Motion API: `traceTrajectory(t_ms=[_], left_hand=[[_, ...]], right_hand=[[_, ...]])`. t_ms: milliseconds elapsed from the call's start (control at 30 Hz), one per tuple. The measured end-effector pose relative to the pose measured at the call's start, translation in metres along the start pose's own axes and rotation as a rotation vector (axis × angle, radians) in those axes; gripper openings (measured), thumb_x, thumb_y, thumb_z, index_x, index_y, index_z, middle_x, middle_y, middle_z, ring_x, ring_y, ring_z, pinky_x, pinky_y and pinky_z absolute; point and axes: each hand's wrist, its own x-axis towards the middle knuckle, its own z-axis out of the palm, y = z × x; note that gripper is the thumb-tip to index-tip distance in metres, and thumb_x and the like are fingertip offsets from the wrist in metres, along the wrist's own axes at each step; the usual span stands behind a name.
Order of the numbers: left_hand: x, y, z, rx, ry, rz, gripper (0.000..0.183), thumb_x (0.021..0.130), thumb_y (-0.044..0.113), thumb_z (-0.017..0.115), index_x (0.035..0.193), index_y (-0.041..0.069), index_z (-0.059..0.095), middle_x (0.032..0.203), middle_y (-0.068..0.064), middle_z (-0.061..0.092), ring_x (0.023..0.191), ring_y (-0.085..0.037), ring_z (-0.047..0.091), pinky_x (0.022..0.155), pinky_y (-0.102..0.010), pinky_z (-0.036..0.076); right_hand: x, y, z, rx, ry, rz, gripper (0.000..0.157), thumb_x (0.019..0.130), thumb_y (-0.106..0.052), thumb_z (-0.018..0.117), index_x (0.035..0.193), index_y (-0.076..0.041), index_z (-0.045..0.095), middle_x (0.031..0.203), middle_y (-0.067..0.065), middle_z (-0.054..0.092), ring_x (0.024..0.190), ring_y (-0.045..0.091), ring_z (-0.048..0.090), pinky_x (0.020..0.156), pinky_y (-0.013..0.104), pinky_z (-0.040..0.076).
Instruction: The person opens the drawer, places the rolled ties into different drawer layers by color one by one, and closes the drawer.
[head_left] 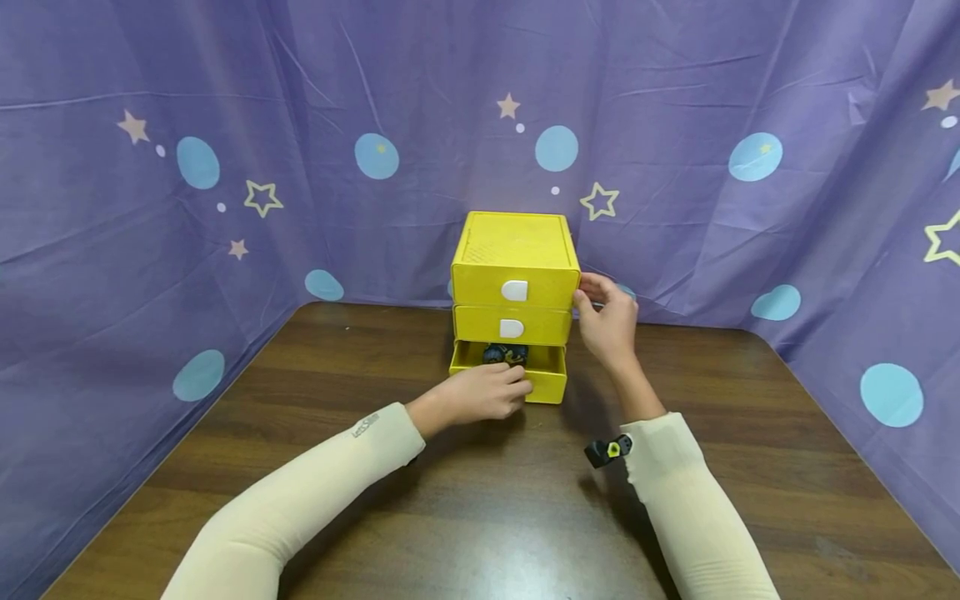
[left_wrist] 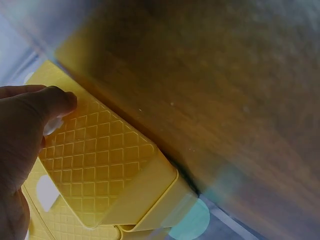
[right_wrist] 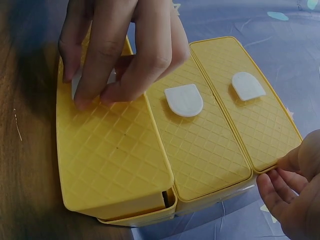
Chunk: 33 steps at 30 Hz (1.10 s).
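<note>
A small yellow drawer cabinet [head_left: 517,242] with three stacked drawers stands on the table, and its bottom drawer [head_left: 547,387] is pulled part way out. My left hand [head_left: 483,392] pinches the white handle [right_wrist: 76,85] of that drawer between thumb and fingers. Dark blue-black things with yellow bits [head_left: 504,354] lie inside the drawer; their kind cannot be made out. At the upper right front corner of the cabinet, my right hand [head_left: 609,321] holds the edge, thumb toward the front and fingers along the side.
The upper drawers are closed, with white handles [right_wrist: 184,100] on their fronts. A brown wooden table [head_left: 480,500] carries the cabinet. Behind and beside it hangs a purple curtain [head_left: 450,75] with stars and blue dots. A black strap [head_left: 607,451] sits at the right wrist.
</note>
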Motion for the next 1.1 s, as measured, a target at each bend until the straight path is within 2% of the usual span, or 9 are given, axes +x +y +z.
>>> traceTrajectory(t_ms=[267, 567, 833, 1100], left_hand=[[0.004, -0.006, 0.005, -0.01, -0.004, -0.001, 0.018, 0.103, 0.011, 0.062, 0.1, 0.02, 0.077, 0.105, 0.0, 0.056, 0.095, -0.019, 0.051, 0.076, -0.027, 0.046], [0.006, -0.011, 0.01, -0.044, -0.016, 0.0, 0.017, 0.102, 0.013, 0.062, 0.101, 0.02, 0.077, 0.107, 0.0, 0.057, 0.098, -0.02, 0.051, 0.076, -0.028, 0.047], [0.009, -0.015, 0.014, -0.035, -0.022, 0.012, 0.017, 0.103, 0.015, 0.061, 0.102, 0.021, 0.077, 0.11, 0.001, 0.058, 0.1, -0.02, 0.052, 0.078, -0.028, 0.048], [0.009, -0.016, 0.02, -0.062, -0.03, 0.004, 0.018, 0.103, 0.016, 0.061, 0.101, 0.022, 0.078, 0.112, 0.0, 0.058, 0.1, -0.02, 0.051, 0.077, -0.029, 0.048]], right_hand=[[0.002, 0.0, 0.001, -0.002, 0.001, -0.017, 0.022, 0.096, -0.001, 0.07, 0.118, 0.002, 0.074, 0.107, 0.016, 0.076, 0.095, 0.027, 0.073, 0.08, 0.034, 0.062], [0.004, 0.001, 0.002, 0.007, 0.007, -0.016, 0.023, 0.095, 0.001, 0.07, 0.117, 0.003, 0.073, 0.106, 0.017, 0.076, 0.094, 0.029, 0.073, 0.075, 0.02, 0.058], [0.003, 0.003, 0.001, -0.004, 0.011, -0.019, 0.022, 0.095, 0.0, 0.07, 0.117, 0.003, 0.073, 0.106, 0.017, 0.076, 0.094, 0.028, 0.073, 0.078, 0.028, 0.061], [0.002, 0.004, 0.001, 0.007, 0.004, -0.006, 0.023, 0.096, -0.001, 0.07, 0.118, 0.003, 0.073, 0.106, 0.017, 0.075, 0.095, 0.027, 0.073, 0.082, 0.042, 0.061]])
